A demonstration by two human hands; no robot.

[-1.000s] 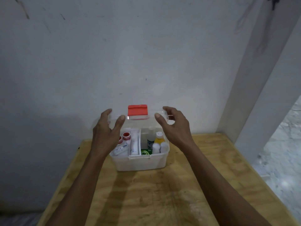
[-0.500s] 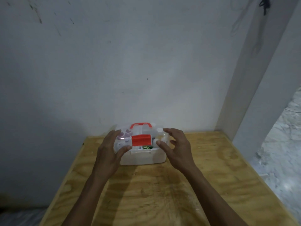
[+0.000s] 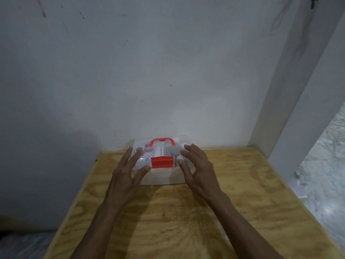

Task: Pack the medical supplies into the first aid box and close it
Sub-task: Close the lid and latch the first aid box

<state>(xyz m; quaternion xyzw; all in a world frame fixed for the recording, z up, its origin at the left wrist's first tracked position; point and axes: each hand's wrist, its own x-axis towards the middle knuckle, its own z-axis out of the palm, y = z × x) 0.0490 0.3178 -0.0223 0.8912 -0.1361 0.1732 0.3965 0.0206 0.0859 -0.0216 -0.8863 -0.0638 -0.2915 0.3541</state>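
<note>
Lid down, the clear plastic first aid box (image 3: 162, 176) lies widthways, red latch (image 3: 162, 162) facing us, left hand (image 3: 125, 176) and right hand (image 3: 198, 169) spread open.

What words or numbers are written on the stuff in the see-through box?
No text can be read here.
Tube under the clear lid: faint bluish print, too blurred to read.
Red latch and red handle on the first aid box: no writing shows.

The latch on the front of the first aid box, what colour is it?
Red, as the head view shows: the latch matches the carry handle.
</note>
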